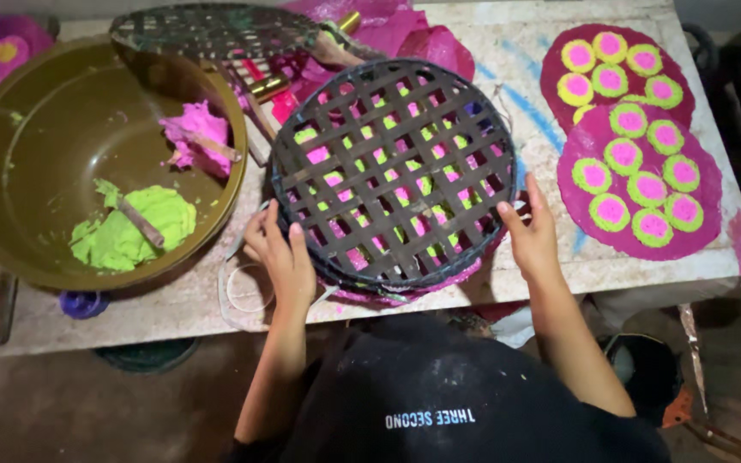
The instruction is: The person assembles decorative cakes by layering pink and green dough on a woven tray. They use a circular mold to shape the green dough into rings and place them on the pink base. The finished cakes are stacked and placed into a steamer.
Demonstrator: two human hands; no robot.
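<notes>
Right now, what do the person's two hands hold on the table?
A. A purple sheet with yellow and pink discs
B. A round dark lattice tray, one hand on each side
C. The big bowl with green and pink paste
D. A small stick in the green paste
B: the left hand and the right hand grip opposite rims of the round dark lattice tray, while the big bowl sits untouched to the left.

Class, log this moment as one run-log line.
left hand: grips woven tray edge | right hand: grips opposite edge | tray covers pink-green discs
</notes>
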